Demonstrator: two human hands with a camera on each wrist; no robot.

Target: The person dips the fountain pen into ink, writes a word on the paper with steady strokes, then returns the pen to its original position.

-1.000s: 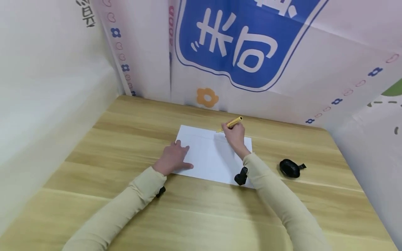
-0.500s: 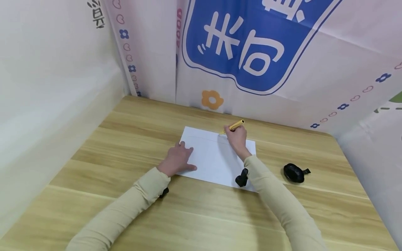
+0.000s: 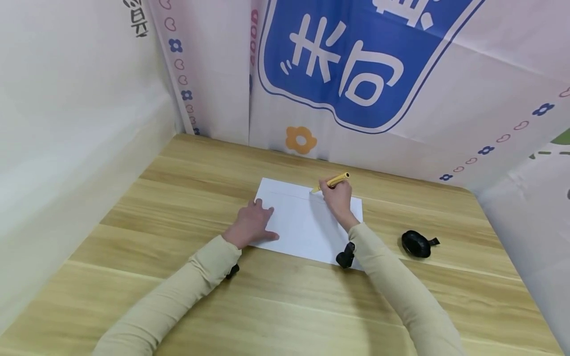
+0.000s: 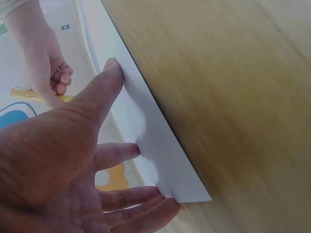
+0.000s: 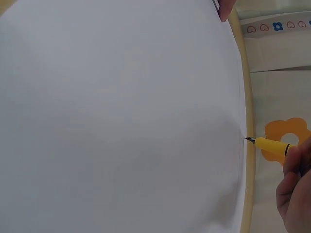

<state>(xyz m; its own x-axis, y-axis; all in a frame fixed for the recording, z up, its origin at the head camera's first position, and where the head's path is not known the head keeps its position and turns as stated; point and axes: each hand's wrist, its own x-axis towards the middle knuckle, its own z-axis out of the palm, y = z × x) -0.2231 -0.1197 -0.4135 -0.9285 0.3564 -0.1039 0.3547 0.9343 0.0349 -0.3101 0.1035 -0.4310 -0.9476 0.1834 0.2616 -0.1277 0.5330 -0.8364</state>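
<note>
A white sheet of paper point(image 3: 291, 225) lies flat on the table, with a faint thin line along its far edge. My left hand point(image 3: 250, 225) rests on its left end, thumb and fingers spread; in the left wrist view the fingertips point(image 4: 167, 206) press the sheet near a corner. Between the thumb and fingers of my right hand point(image 3: 338, 200) is a yellow fountain pen point(image 3: 340, 178). The right wrist view shows the pen's dark nib point(image 5: 249, 139) at the paper close to the far edge, touching or nearly touching it.
A small black oval dish-like object with a short tab point(image 3: 416, 244) lies right of the paper on the wooden table point(image 3: 285, 316). Printed wall sheets point(image 3: 213, 74) rise at the back and sides. Black wrist cameras point(image 3: 345, 255) sit by the cuffs.
The head view has shifted slightly. Relative to the paper, the pen tip has moved a little left and toward me from the far edge. My left hand stays in place on the sheet.
</note>
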